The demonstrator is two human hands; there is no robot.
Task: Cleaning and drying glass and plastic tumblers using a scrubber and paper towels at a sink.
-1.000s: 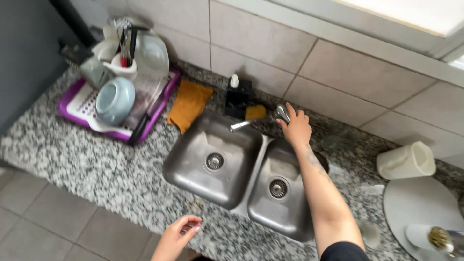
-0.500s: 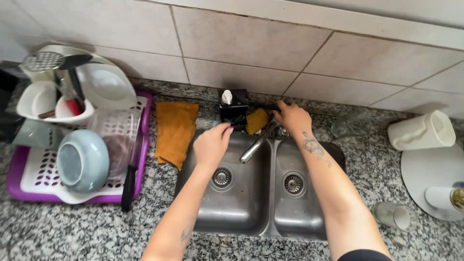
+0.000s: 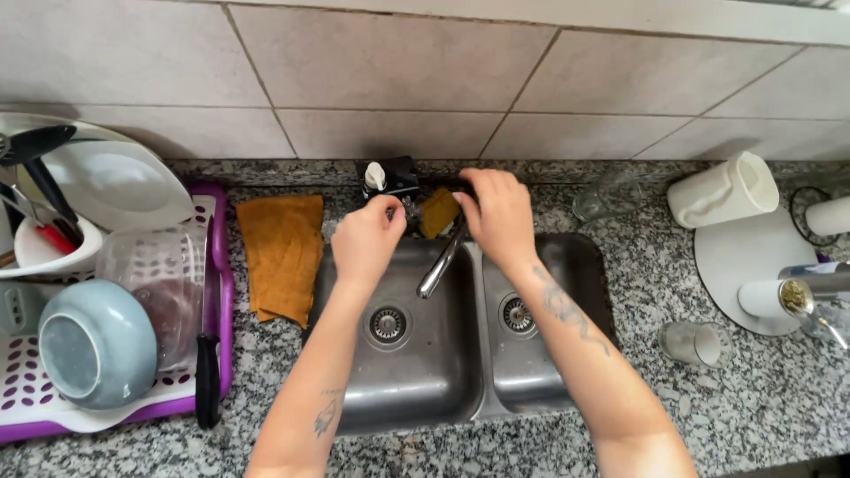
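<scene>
My left hand (image 3: 366,241) reaches over the back rim of the steel double sink (image 3: 416,372), fingers curled next to a dark soap dispenser (image 3: 383,179). My right hand (image 3: 498,215) is at the base of the chrome faucet (image 3: 441,262), its fingers bent over the tap and touching a yellow sponge (image 3: 438,212). The spout points down over the divider between the two basins. Whether either hand truly grips something is hidden by the fingers.
An orange cloth (image 3: 282,252) lies left of the sink. A purple dish rack (image 3: 217,354) holds a blue bowl (image 3: 93,343), plates and a black-handled knife (image 3: 207,381). Right: a clear glass (image 3: 606,196), a small glass (image 3: 695,343), a white jug (image 3: 724,190) on a round board.
The view has come closer over the sink. My left hand rose from the floor side to the back of the sink; my right hand stayed at the tap.
</scene>
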